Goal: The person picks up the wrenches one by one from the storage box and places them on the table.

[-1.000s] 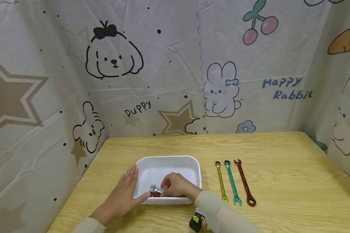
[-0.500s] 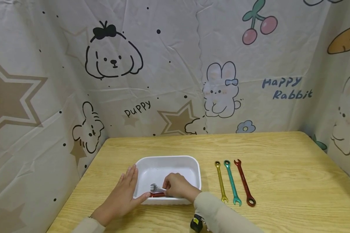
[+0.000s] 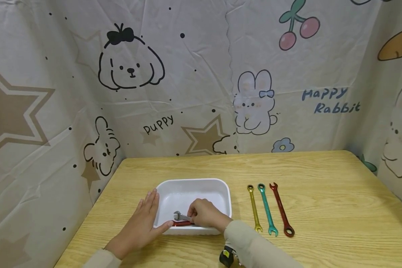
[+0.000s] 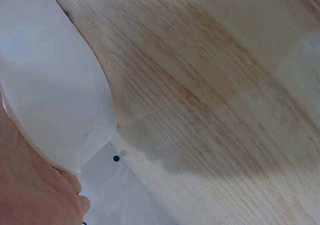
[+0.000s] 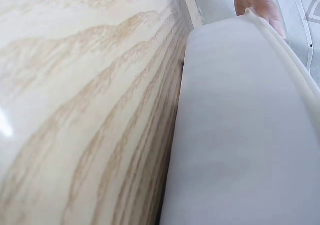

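Silver wrench (image 3: 183, 217) sits low inside the tray, near its front wall, pinched in the right hand. Going down by size, a printed cloth (image 3: 194, 48) hangs behind everything, and the wood-grained counter (image 3: 321, 186) spreads in front of it. On that stands the white tray (image 3: 191, 181).

The left hand (image 3: 139, 227) rests along the tray's left rim, fingers straight and thumb at the near corner; its grip carries no tool and seems to steady the tray. The right hand (image 3: 204, 214) reaches in over the near side, its grip pinching the silver wrench towards one end, with the jaw end free and pointing left. Neither wrist view shows that wrench.

Right of the tray, side by side and apart, lie the red wrench (image 3: 281, 208), the green wrench (image 3: 266, 208) and the yellow wrench (image 3: 253, 203). Last comes a strip of red tool (image 3: 182, 223) beneath the silver wrench; part of it is hidden, so its kind is hard to tell.

Compared with a second ago, the right hand is slightly further right and more red shows. That suggests the silver wrench is coming away from the red tool, though it remains within the tray.
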A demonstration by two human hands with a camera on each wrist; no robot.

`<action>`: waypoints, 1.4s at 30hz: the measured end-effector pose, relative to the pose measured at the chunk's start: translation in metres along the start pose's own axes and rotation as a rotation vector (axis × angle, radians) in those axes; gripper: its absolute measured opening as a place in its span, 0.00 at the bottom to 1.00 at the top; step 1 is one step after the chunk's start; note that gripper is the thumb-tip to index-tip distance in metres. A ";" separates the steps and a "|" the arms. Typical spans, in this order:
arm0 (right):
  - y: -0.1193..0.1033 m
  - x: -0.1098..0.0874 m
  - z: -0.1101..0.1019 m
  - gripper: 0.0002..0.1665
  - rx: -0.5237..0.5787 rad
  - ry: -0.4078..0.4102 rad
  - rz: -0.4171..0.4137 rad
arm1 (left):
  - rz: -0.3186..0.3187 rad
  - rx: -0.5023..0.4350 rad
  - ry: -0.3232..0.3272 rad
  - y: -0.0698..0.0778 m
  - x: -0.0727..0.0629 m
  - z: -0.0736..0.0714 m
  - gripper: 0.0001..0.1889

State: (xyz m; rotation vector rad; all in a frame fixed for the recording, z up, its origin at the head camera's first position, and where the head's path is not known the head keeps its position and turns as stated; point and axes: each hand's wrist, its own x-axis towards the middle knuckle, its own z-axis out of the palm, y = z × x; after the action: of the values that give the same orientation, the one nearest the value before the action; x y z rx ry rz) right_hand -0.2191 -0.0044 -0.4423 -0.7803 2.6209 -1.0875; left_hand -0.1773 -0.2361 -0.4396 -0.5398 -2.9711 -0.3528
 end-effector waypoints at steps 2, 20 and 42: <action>0.001 0.000 0.000 0.05 -0.006 -0.002 0.000 | 0.002 -0.003 -0.003 0.001 0.000 -0.001 0.53; 0.000 0.000 -0.006 0.08 0.052 0.009 0.050 | 0.000 -0.003 -0.028 0.005 0.000 -0.005 0.52; -0.006 -0.006 -0.075 0.02 0.291 0.155 0.075 | -0.024 0.005 -0.023 0.002 0.001 -0.002 0.53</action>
State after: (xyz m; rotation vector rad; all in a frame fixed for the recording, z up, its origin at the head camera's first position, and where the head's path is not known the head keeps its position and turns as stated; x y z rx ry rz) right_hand -0.2394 0.0407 -0.3848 -0.5505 2.5038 -1.5173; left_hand -0.1775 -0.2344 -0.4370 -0.5119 -3.0024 -0.3432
